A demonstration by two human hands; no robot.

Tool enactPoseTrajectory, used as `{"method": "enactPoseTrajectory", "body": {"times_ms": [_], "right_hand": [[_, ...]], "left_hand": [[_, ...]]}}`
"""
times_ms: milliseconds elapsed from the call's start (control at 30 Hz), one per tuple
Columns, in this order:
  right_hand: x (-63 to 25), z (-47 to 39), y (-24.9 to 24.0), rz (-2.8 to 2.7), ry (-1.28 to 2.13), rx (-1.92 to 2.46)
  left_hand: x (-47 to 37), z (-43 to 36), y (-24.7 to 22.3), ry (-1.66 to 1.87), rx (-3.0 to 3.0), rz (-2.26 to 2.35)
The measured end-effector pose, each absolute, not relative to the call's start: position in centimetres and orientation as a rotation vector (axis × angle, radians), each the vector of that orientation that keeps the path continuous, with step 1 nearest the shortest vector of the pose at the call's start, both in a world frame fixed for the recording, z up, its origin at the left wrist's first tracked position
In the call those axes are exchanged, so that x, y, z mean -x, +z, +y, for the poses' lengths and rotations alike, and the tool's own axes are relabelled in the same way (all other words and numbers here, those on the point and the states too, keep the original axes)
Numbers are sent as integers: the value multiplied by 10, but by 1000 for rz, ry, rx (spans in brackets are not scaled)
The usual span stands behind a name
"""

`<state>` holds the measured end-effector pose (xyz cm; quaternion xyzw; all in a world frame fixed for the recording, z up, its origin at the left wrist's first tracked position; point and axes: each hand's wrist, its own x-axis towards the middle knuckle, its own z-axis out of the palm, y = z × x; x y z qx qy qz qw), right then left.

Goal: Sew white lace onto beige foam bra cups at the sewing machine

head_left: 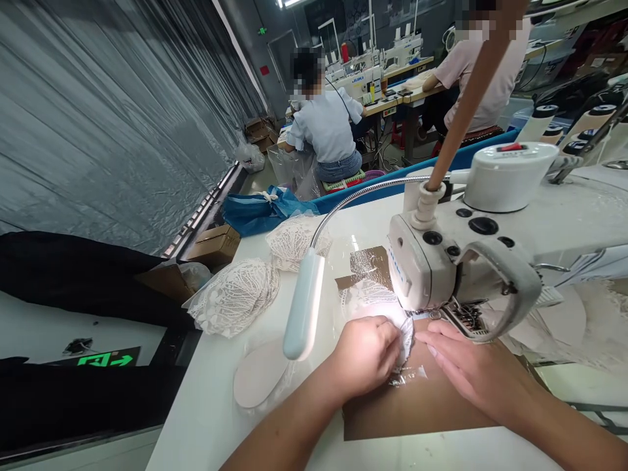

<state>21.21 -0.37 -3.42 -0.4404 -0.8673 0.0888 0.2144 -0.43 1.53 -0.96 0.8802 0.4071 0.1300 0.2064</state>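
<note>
Pinching the lace (360,296) by its near edge with the left fingers (385,333), which are curled in tight, while the right fingers (444,356) lie flatter and close together, tips just beside that same edge. So the lace sits at the left fingers and runs on past them, right by the machine (422,268), whose head is just beyond both hands. Brown board (417,415) under the fingers, btw. Lit lamp (300,314) is off to their left, and further left on the desk (196,405) there are two lace stacks (235,297) plus a pale oval pad (262,374).
</note>
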Motion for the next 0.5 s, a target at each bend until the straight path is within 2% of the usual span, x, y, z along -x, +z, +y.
{"method": "enactPoseTrajectory", "body": {"times_ms": [500], "right_hand": [[-206, -6, -39, -2491, 101, 1095]], "left_hand": [[9, 17, -5, 406, -2485, 1086]]}}
